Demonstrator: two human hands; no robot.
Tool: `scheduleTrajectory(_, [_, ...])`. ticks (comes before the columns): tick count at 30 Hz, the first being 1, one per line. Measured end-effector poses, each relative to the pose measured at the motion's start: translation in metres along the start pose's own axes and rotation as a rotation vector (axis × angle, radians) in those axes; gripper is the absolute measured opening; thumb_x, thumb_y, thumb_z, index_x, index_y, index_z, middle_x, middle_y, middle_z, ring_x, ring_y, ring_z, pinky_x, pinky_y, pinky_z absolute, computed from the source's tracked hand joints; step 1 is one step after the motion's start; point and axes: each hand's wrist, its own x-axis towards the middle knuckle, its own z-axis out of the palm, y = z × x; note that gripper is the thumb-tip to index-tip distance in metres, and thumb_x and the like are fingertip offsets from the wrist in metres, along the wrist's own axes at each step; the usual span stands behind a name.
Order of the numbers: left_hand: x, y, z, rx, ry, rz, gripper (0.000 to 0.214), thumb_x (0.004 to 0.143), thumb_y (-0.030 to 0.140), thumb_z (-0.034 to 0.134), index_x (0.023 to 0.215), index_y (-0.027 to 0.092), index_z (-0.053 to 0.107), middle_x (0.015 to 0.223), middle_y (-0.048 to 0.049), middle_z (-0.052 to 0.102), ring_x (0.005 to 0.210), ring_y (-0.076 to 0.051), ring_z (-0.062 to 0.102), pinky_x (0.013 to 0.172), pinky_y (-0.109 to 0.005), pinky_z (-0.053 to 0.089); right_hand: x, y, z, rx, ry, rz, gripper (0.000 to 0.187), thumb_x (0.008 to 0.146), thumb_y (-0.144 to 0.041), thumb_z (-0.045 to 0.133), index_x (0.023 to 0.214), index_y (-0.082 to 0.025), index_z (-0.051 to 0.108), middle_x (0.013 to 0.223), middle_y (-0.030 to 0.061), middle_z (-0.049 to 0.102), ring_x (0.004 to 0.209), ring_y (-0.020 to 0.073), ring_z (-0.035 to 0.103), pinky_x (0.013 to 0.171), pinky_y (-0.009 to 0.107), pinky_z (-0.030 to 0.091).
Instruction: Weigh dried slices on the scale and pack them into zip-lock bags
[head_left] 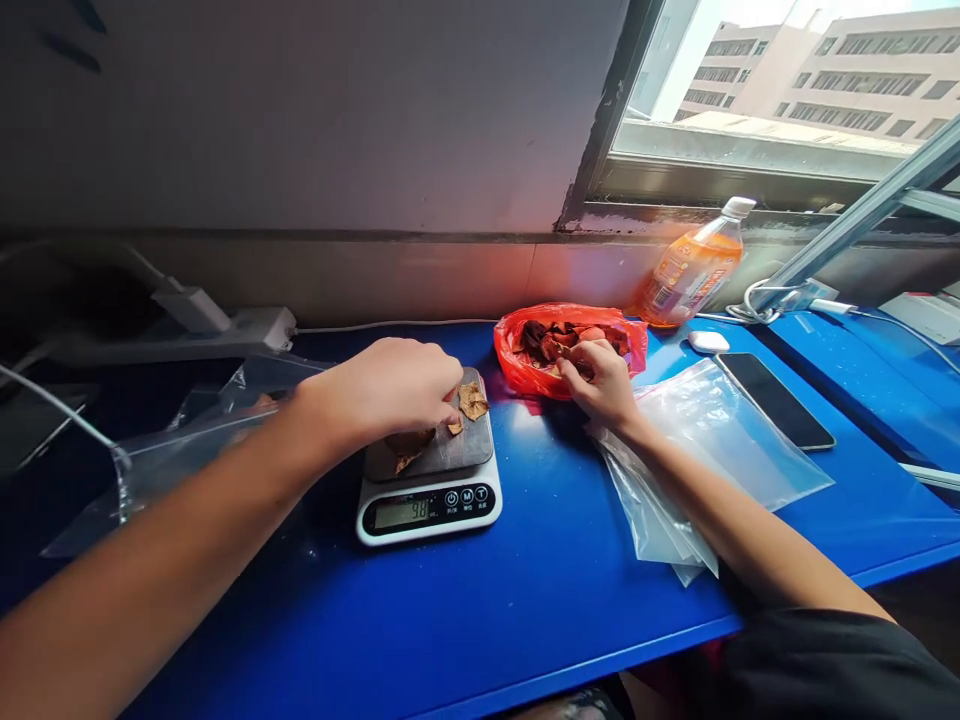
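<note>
My left hand (379,388) is over the metal plate of a white kitchen scale (431,520), its fingers pinched on a small dried brown piece (454,427). Beside those fingertips on the plate lies a curled tan dried piece (473,401), and a darker one (407,452) sits partly under the hand. The scale's display appears to read 9.8. My right hand (602,382) reaches into an open red plastic bag (514,372) of dark reddish-brown dried pieces (547,342). Its thumb and fingers are drawn together among them; what they grip is hidden.
Clear zip bags (712,430) lie under my right forearm, beside a phone (776,400) and a white earbud case (708,342). An orange drink bottle (694,265) stands behind. More clear plastic bags (187,450) and a power strip (251,332) are at left on the blue table (525,600).
</note>
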Motion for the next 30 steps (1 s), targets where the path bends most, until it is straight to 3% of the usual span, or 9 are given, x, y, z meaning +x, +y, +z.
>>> scheduleTrajectory(11, [0.014, 0.000, 0.017, -0.003, 0.111, 0.095, 0.011, 0.071, 0.031, 0.063, 0.078, 0.022, 0.065, 0.068, -0.0017, 0.066, 0.061, -0.017, 0.060, 0.054, -0.026, 0.034, 0.006, -0.016, -0.018, -0.143, -0.055, -0.088, 0.016, 0.082, -0.027, 0.055, 0.067, -0.021, 0.053, 0.075, 0.0049, 0.058, 0.080, 0.0213, 0.048, 0.076, 0.036, 0.040])
scheduleTrajectory(15, [0.004, -0.005, 0.013, -0.052, 0.178, 0.078, 0.011, 0.076, 0.030, 0.058, 0.078, 0.022, 0.066, 0.075, -0.0016, 0.068, 0.062, -0.017, 0.060, 0.056, -0.026, 0.035, 0.002, -0.032, -0.027, -0.143, -0.079, -0.117, 0.018, 0.085, -0.025, 0.052, 0.067, -0.021, 0.052, 0.073, 0.0047, 0.058, 0.078, 0.0207, 0.048, 0.075, 0.036, 0.041])
scheduleTrajectory(20, [-0.028, -0.029, 0.020, -0.418, 0.379, -0.045, 0.021, 0.082, 0.034, 0.052, 0.088, 0.022, 0.067, 0.079, 0.0022, 0.069, 0.069, -0.014, 0.061, 0.058, -0.022, 0.040, -0.010, -0.059, -0.039, -0.037, -0.102, -0.204, 0.018, 0.086, -0.021, 0.051, 0.068, -0.021, 0.052, 0.077, 0.0044, 0.061, 0.078, 0.0192, 0.054, 0.078, 0.038, 0.043])
scheduleTrajectory(24, [-0.052, -0.060, 0.058, -0.675, 0.510, -0.247, 0.026, 0.086, 0.037, 0.048, 0.097, 0.021, 0.065, 0.087, -0.0010, 0.070, 0.070, -0.016, 0.062, 0.061, -0.025, 0.048, -0.021, -0.076, -0.039, 0.039, -0.057, -0.215, 0.013, 0.083, -0.023, 0.056, 0.070, -0.022, 0.053, 0.091, 0.0070, 0.063, 0.086, 0.0200, 0.059, 0.077, 0.037, 0.047])
scheduleTrajectory(27, [-0.067, -0.080, 0.091, -1.143, 0.559, -0.368, 0.023, 0.088, 0.031, 0.046, 0.102, 0.021, 0.060, 0.090, -0.0042, 0.068, 0.069, -0.015, 0.061, 0.057, -0.026, 0.051, -0.024, -0.085, -0.034, 0.078, -0.076, -0.231, 0.013, 0.082, -0.022, 0.057, 0.070, -0.022, 0.052, 0.091, 0.0068, 0.064, 0.084, 0.0192, 0.060, 0.072, 0.034, 0.048])
scheduleTrajectory(30, [-0.078, -0.090, 0.113, -1.547, 0.729, -0.496, 0.020, 0.087, 0.020, 0.043, 0.100, 0.023, 0.058, 0.077, 0.0015, 0.062, 0.059, -0.009, 0.052, 0.054, -0.022, 0.049, -0.025, -0.092, -0.028, 0.088, -0.126, -0.258, 0.012, 0.078, -0.015, 0.057, 0.069, -0.022, 0.051, 0.091, 0.0061, 0.066, 0.082, 0.0185, 0.062, 0.073, 0.033, 0.049])
